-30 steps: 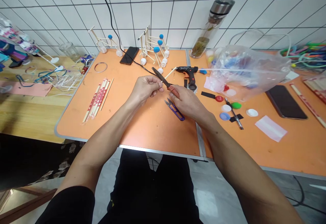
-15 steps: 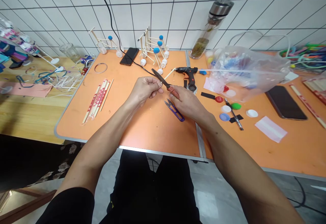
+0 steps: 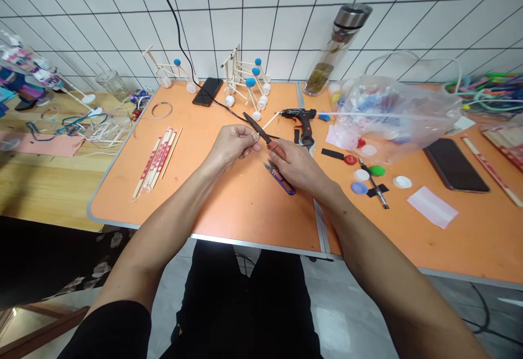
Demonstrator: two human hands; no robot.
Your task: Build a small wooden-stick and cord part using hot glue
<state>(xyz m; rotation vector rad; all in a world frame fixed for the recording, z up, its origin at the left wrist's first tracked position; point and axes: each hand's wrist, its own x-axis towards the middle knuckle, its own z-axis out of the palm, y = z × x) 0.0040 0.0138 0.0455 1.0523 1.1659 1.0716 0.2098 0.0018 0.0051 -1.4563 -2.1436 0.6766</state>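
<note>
Little has shifted: my right grip point(image 3: 296, 167) stays clamped on the red-handled knife point(image 3: 261, 133), its blade just beside my closed left grip point(image 3: 232, 145), with the blue-handled thread snips point(image 3: 280, 178) just below.

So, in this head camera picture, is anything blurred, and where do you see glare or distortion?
In the head view, the left hand, right hand and red-handled tool look fairly sharp; the wall tiles lean outward from wide-angle distortion; glare shows on the plastic bag and grey floor.

Dark matt metal blade point(image 3: 256, 127) pinched by the left fingers point(image 3: 250, 140), glossy red handle point(image 3: 277, 150) under the right fingers point(image 3: 278, 158), shiny purple plastic thread snips point(image 3: 281, 180) below them
</note>
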